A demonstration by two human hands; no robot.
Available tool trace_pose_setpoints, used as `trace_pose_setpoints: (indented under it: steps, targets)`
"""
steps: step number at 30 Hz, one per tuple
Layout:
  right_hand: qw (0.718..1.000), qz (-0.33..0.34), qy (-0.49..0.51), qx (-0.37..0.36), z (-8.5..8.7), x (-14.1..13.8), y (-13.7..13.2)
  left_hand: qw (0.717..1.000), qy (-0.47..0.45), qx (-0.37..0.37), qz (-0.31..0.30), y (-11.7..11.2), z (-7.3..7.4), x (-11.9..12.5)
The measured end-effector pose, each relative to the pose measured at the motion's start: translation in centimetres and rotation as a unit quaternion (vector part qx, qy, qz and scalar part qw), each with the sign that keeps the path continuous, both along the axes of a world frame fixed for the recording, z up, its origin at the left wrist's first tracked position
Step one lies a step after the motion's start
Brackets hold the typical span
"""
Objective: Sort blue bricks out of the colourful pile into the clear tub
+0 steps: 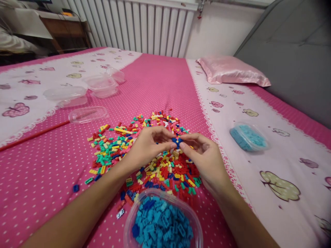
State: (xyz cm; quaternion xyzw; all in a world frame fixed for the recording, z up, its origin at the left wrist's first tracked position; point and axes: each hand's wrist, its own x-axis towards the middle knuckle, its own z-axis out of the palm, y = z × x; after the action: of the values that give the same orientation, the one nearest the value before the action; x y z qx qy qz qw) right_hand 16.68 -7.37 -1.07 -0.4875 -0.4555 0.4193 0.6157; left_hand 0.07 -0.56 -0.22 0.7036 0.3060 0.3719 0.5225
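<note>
My left hand (152,144) and my right hand (204,155) meet over a heap of small toy bricks (111,151) in red, yellow, green, pink and blue. Between the fingertips of both hands is a small dark blue brick piece (177,141) with yellowish spots showing on it. Whether it is one brick or a few joined together, I cannot tell. Close below the hands stands a clear plastic tub (198,220), open at the top and filled with light blue bricks (165,224) and a few darker blue ones.
On the right lies a second clear tub (249,136) of light blue bricks. Clear containers (100,84) and a lid (89,114) lie at the left, by a thin red stick (36,135). A pink pillow (232,70) rests near the grey headboard (292,58). A radiator (134,27) stands behind the bed.
</note>
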Motion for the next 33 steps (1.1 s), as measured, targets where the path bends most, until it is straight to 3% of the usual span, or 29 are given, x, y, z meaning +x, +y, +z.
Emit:
trace_pose_setpoints:
  steps: [9,15,20,33]
  targets:
    - [0.998,0.02,0.055,-0.005,-0.13,0.13,-0.02,0.993,0.01,0.097,0.071,-0.47,0.39,0.04]
    - [1.0,0.012,0.027,0.0,0.01,0.17,-0.05,0.998,-0.013,0.059,0.032,-0.07,0.34,-0.11]
    - [1.0,0.018,-0.003,0.0,0.25,0.15,-0.01,0.996,0.023,0.087,0.003,-0.11,0.63,-0.26]
    - [0.999,0.02,-0.035,0.022,0.12,0.29,0.16,0.997,0.04,0.063,-0.011,-0.37,0.93,-0.2]
